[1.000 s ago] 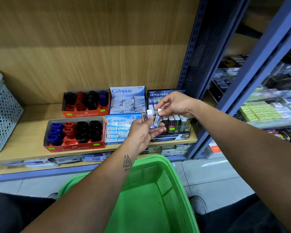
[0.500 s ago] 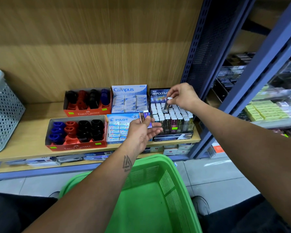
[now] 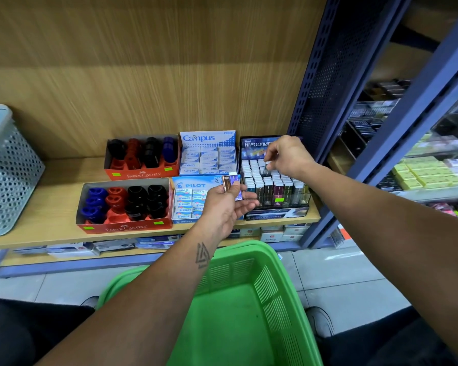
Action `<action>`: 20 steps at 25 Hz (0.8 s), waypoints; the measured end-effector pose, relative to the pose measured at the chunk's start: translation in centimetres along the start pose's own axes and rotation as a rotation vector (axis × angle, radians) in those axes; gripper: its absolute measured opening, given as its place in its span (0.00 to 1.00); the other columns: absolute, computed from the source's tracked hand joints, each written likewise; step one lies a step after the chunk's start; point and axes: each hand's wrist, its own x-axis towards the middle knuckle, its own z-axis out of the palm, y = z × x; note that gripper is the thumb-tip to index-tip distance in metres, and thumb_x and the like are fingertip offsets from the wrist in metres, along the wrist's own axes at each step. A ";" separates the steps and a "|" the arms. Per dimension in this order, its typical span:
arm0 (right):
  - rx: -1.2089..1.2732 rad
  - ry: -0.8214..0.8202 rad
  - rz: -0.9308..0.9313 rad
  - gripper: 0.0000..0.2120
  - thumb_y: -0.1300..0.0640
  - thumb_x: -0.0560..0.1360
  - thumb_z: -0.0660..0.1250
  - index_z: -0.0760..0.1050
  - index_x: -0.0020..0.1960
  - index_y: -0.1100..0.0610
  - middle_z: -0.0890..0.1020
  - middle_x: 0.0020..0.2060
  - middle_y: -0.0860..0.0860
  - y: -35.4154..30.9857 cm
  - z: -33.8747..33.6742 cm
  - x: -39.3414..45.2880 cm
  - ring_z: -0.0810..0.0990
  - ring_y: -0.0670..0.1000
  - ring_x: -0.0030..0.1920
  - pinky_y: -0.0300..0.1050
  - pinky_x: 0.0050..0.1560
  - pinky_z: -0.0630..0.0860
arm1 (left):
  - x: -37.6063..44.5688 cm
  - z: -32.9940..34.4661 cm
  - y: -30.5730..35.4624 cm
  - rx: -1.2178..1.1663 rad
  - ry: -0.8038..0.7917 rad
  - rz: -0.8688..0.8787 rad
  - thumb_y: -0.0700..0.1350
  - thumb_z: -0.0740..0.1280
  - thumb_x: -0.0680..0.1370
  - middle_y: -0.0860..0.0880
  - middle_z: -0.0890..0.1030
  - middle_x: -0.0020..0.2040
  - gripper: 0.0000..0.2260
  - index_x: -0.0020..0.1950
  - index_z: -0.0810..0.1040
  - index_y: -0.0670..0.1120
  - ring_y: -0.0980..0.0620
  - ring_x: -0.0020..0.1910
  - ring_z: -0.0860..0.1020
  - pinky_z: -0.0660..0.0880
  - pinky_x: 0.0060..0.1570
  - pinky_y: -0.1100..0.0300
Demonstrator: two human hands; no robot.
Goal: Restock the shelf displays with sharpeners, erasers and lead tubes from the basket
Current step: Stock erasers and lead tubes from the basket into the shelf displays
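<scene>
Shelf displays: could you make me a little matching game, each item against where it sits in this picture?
Things:
1. Campus erasers
2. Pilot erasers
3. lead tubes display
4. grey basket

Places:
A. far left of the shelf
B. front row, behind the left hand
C. right end, under the right hand
D. back row, beside the rear sharpener box

Pairs: 1-D, 2-B, 3-C, 4-A
</scene>
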 end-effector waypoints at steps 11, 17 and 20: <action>-0.264 -0.116 -0.104 0.08 0.68 0.74 0.71 0.85 0.46 0.57 0.86 0.48 0.50 0.1 1.1 0.2 0.81 0.48 0.58 0.45 0.60 0.78 | 0.0 0.1 0.0 0.005 -0.049 -0.020 0.42 0.60 0.84 0.37 0.83 0.41 0.11 0.57 0.75 0.34 0.45 0.33 0.84 0.82 0.34 0.60; -0.263 -0.095 -0.055 0.08 0.64 0.72 0.73 0.83 0.47 0.52 0.84 0.44 0.47 0.2 1.0 0.5 0.82 0.51 0.50 0.49 0.55 0.80 | -0.1 0.0 0.0 -0.003 -0.057 -0.023 0.41 0.60 0.84 0.37 0.82 0.41 0.12 0.58 0.75 0.33 0.45 0.33 0.84 0.82 0.35 0.60; -0.295 -0.129 -0.064 0.07 0.63 0.74 0.72 0.84 0.51 0.55 0.84 0.50 0.49 0.3 1.1 0.9 0.81 0.50 0.51 0.43 0.53 0.78 | 0.0 -0.3 0.1 -0.006 -0.041 -0.019 0.41 0.60 0.84 0.37 0.83 0.41 0.12 0.58 0.75 0.33 0.45 0.33 0.84 0.82 0.35 0.60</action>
